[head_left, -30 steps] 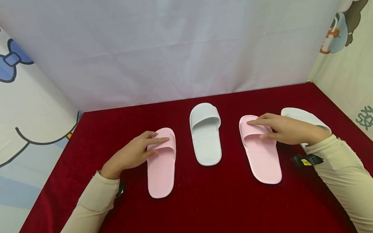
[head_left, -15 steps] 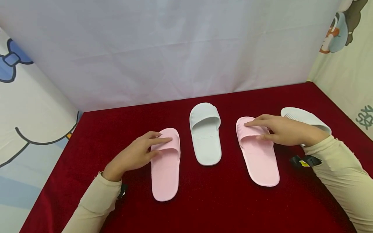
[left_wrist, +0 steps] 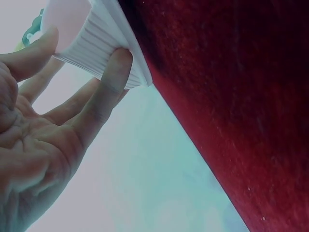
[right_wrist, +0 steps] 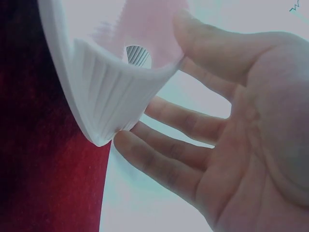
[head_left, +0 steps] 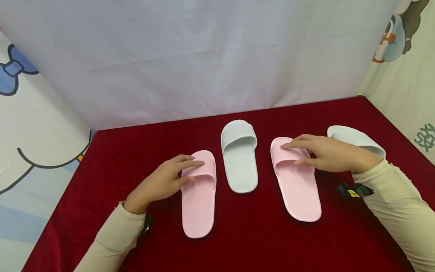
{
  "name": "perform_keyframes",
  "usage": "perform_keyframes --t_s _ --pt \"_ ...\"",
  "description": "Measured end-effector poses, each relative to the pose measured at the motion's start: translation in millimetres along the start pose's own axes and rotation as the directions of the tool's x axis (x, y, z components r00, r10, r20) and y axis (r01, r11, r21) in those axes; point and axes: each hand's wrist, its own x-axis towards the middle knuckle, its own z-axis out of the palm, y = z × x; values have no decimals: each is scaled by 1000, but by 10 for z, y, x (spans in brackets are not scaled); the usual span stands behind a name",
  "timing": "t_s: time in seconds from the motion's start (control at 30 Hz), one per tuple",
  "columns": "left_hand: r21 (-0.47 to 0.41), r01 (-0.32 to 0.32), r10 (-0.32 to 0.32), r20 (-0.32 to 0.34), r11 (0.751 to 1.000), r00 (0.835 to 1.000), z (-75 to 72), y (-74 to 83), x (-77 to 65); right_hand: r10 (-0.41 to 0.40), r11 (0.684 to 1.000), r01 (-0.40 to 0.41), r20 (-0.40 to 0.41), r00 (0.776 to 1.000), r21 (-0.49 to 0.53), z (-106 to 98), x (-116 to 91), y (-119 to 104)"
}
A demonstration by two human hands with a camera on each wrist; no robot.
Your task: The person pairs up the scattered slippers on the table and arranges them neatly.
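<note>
Two pink slippers lie flat with their toes away from me. On the left pink slipper (head_left: 198,211), my left hand (head_left: 166,179) rests extended fingers across the ribbed strap, the thumb near the strap's rear edge. The left wrist view has those fingertips against the side of the strap (left_wrist: 87,46). My right hand (head_left: 327,153) touches the right pink slipper (head_left: 300,196) likewise, reaching over its strap from the right. In the right wrist view the fingers lie lightly spread along the ribbed strap (right_wrist: 108,89). Between the pink pair stands a white slipper (head_left: 241,173).
Another white slipper (head_left: 353,136) lies angled at the far right, partly hidden behind my right hand and wrist. All rest on a dark red cloth-covered table (head_left: 251,241). A pale curtain (head_left: 190,68) hangs behind, with printed cloths at both sides.
The left pink slipper has slid right and slightly toward me with my left hand. The right pink slipper has slid left and slightly nearer with my right hand. The white slippers have stayed put.
</note>
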Motion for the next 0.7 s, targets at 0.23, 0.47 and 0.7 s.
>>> perform_keyframes --t_s 0.23,0.47,0.7 --pt "-29 -2 2 -15 1000 1000 40 35 13 -10 1000 10 5 1000 -10 13 18 -50" --pt "-24 -3 3 -21 1000 1000 78 74 23 -29 1000 29 2 1000 -8 29 10 -90" --pt "-33 7 -8 -23 999 1000 71 110 5 -46 999 46 -3 999 -11 66 53 -105"
